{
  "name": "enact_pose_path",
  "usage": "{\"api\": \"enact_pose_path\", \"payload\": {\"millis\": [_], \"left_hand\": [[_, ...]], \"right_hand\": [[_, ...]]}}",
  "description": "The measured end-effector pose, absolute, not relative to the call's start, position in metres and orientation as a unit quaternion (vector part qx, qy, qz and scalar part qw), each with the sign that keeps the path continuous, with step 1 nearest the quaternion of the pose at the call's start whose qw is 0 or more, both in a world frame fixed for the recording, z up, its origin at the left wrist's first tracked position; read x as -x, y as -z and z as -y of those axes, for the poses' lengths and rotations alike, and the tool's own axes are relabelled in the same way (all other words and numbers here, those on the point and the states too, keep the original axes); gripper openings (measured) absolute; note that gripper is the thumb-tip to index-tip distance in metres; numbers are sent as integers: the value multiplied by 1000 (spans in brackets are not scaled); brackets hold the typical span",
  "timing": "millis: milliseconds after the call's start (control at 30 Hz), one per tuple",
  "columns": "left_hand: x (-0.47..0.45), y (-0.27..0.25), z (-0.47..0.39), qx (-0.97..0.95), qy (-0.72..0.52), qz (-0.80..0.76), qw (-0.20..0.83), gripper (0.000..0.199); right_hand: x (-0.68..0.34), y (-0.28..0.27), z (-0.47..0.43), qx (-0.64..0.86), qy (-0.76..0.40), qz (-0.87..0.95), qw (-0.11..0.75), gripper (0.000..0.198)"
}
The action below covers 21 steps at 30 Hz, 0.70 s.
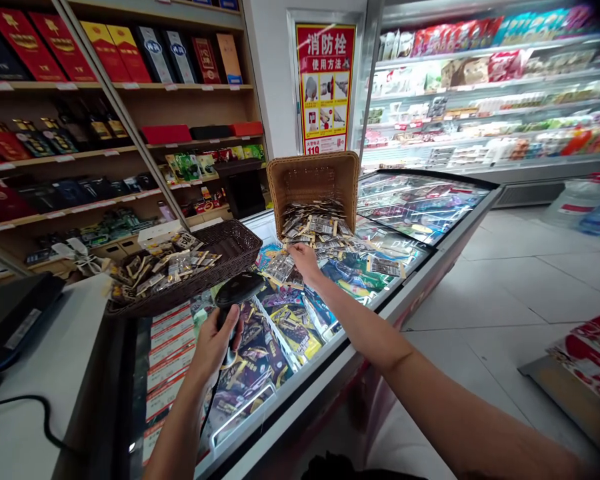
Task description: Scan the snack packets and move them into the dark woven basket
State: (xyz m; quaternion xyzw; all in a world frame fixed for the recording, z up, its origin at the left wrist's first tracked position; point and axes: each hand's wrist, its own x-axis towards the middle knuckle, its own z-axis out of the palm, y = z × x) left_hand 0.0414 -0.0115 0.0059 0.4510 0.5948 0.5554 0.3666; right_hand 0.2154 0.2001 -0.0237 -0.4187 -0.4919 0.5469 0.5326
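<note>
My left hand (223, 340) is wrapped round the handle of a black barcode scanner (239, 288), its head pointing to the upper right. My right hand (305, 263) is closed, with its fingertips at the edge of a small clear-and-brown snack packet (280, 268). Just beyond it a tan wicker basket (313, 175) lies tipped on its side, its mouth facing me. Several like packets (323, 225) fill its lower part and spill onto the freezer's glass top (350, 273). To the left, a dark brown basket (235, 240) holds more packets in its left half.
A chest freezer (420, 280) with bagged frozen goods under glass runs from front to back right. On the left are a counter (75, 347) with a black cable and shelves (180, 87) of boxes. A lit fridge (480, 100) stands behind; a red carton (590, 353) is at right.
</note>
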Motion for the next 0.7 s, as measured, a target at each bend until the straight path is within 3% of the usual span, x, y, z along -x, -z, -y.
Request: {"api": "enact_pose_path", "payload": {"millis": [700], "left_hand": [[-43, -1, 11, -494, -529, -586, 364, 53]], "right_hand": [[-222, 15, -202, 448, -533, 472, 541, 27]]}}
